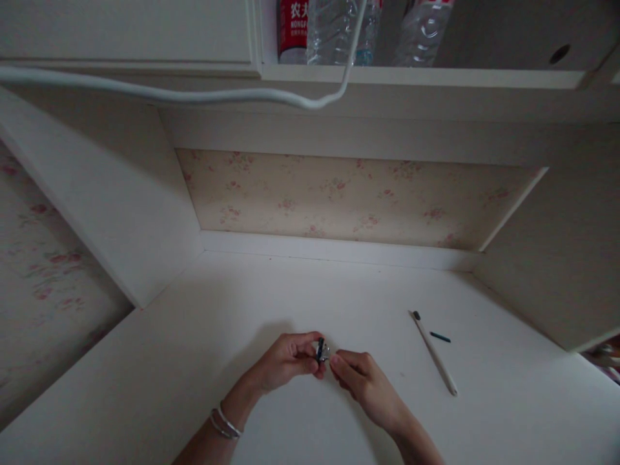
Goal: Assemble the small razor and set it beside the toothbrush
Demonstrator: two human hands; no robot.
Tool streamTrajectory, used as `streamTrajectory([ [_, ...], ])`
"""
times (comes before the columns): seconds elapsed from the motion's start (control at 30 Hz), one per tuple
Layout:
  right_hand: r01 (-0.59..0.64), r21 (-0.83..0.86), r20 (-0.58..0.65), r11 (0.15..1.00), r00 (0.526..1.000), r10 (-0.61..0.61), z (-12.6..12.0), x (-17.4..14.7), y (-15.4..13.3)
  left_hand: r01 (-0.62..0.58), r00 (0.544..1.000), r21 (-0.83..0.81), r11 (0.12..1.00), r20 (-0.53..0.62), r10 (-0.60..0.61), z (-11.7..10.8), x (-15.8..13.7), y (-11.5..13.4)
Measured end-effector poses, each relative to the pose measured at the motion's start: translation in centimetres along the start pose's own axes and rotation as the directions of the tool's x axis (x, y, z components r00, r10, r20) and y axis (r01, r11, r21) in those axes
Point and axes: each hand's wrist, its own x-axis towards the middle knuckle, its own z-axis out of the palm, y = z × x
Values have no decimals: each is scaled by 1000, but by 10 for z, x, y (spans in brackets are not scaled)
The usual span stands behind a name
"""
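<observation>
My left hand [288,363] and my right hand [361,382] meet over the white desk [271,303], both pinching a small dark and silvery object [321,350] between their fingertips. What the object is cannot be told; it is tiny and partly hidden by my fingers. Two thin bracelets [223,423] circle my left wrist. Both hands hover just above the desk near its front middle.
A long white pen [436,356] lies on the desk to the right, with a small dark cap [440,336] beside it. Cabinet side walls close in left and right. A white cable [203,95] hangs overhead under a shelf with water bottles [339,29].
</observation>
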Motion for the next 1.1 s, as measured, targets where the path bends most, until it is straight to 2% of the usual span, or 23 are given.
streamTrajectory([
  [0.13, -16, 47, -4, 999, 1000, 16, 1, 0, 1, -4, 1000, -19, 1000, -1, 4, 0, 1, 0],
  [0.43, 31, -1, -11, 1000, 999, -31, 1, -2, -1, -1, 1000, -91, 996, -17, -1, 0, 2, -7],
  [0.6, 6, 82, 31, 997, 999, -9, 0, -3, -3, 21, 999, -104, 994, -32, -25, 0, 1, -10],
  [0.8, -63, 197, 59, 978, 997, 52, 0, -4, -4, -10, 1000, -145, 989, -12, 9, 1, 0, -7],
  [1.1, -36, 179, 62, 983, 998, 25, 1, -3, -4, 8, 1000, -141, 990, -19, -10, -1, 1, -13],
])
